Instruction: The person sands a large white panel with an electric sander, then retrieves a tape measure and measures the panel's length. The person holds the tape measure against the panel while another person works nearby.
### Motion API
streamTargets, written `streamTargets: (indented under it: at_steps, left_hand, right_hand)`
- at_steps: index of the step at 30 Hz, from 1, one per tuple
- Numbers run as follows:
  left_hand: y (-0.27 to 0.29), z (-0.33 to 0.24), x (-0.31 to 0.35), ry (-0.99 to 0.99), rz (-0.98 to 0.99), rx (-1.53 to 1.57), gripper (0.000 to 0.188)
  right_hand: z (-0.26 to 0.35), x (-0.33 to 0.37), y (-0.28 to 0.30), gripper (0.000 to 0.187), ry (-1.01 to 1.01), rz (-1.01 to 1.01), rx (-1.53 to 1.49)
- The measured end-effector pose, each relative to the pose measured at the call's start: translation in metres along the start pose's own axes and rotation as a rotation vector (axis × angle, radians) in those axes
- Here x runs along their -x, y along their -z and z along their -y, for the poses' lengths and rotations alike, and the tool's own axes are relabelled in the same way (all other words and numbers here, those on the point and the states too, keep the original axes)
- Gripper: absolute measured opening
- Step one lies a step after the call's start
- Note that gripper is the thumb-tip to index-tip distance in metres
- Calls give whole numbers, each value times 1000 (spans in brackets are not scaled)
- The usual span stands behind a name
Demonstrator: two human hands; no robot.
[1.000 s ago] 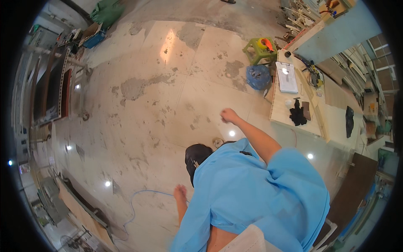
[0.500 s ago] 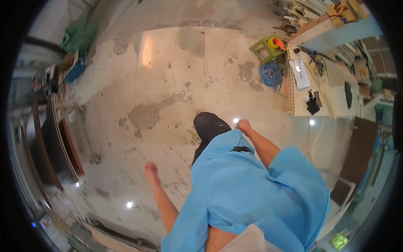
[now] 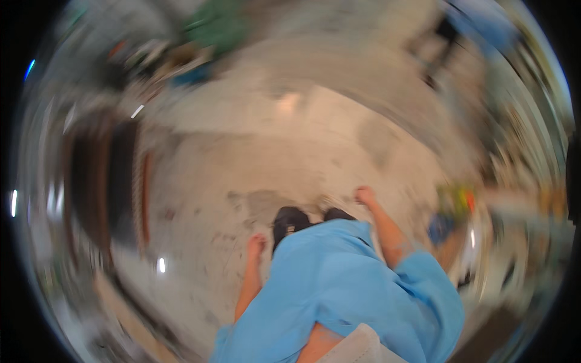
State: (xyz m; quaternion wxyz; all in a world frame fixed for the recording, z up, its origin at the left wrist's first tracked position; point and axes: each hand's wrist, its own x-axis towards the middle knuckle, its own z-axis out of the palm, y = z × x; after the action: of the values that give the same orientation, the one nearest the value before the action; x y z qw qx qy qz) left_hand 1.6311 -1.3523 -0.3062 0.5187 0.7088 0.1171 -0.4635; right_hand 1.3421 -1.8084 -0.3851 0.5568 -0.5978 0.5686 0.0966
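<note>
My left hand [image 3: 256,244] hangs low over the floor beside my left leg, its fingers loosely curled and nothing visible in them. Farther forward on the right, my right hand [image 3: 365,195] is also curled, with no object showing. Both hands are apart from any thing around them. Between them are my light blue shirt [image 3: 345,266] and my dark trousers [image 3: 289,224]. Motion softens the outlines of the fingers.
Dark panels [image 3: 124,181] stand upright on the left. A green sack [image 3: 218,24] lies at the far left near a blue box [image 3: 192,74]. On the right are a blue bag [image 3: 440,228] and a yellow-green item [image 3: 451,199]. A blurred person in blue [image 3: 481,24] is far right.
The view has swung to the right and blurred; the sack and panels sit farther right in it. A person in blue has come into sight. Both hands stay curled, and both knees now show.
</note>
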Motion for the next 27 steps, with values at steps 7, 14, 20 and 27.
streamTargets:
  at_steps: [7,14,20,27]
  left_hand:
    - [12,11,-49,43,39,-1067,28]
    - [55,-181,-186,-32,-70,-1014,37]
    - [55,-540,-385,-412,-198,-874,34]
    - [113,-815,-583,-478,-251,-758,22]
  right_hand:
    - [345,-150,-1,28,210,-29,-120]
    - [460,-202,-81,21,115,104,-189]
    - [448,-256,-131,19,272,276,-166]
    - [622,-364,-199,17,23,217,255]
